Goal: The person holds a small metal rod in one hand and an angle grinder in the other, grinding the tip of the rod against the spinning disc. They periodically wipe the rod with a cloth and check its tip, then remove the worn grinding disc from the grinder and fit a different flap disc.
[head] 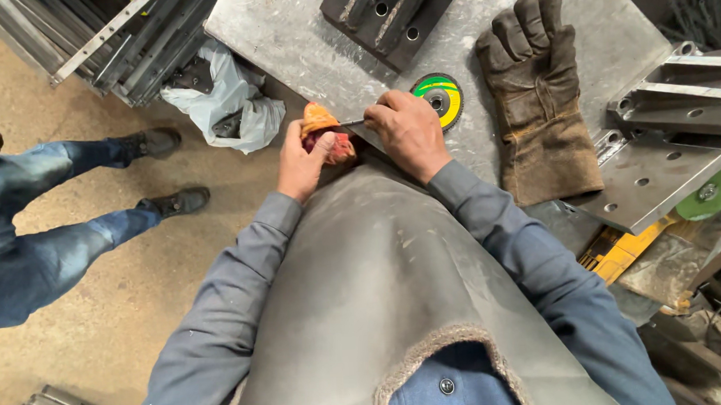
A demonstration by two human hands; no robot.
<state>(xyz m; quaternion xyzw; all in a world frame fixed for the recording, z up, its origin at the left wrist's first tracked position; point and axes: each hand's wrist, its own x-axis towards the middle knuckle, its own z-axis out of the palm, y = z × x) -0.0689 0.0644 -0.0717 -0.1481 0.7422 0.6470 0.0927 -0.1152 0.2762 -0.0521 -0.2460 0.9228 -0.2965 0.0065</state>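
My left hand (299,160) grips a crumpled orange and red rag (324,126) at the near edge of the grey metal table (286,34). My right hand (406,126) pinches a thin dark tool (351,123) whose tip points into the rag. Just behind my right hand a green and yellow grinding disc (444,98) lies flat on the table. A brown leather work glove (537,95) lies to the right of the disc, fingers pointing away from me.
A dark steel bracket with holes (387,12) lies at the table's far side. Drilled steel plates (662,154) are stacked at right, near a green disc (709,194) and a yellow tool (618,251). Another person's legs (65,210) stand at left. A white plastic bag (228,98) and metal profiles (113,35) lie on the floor.
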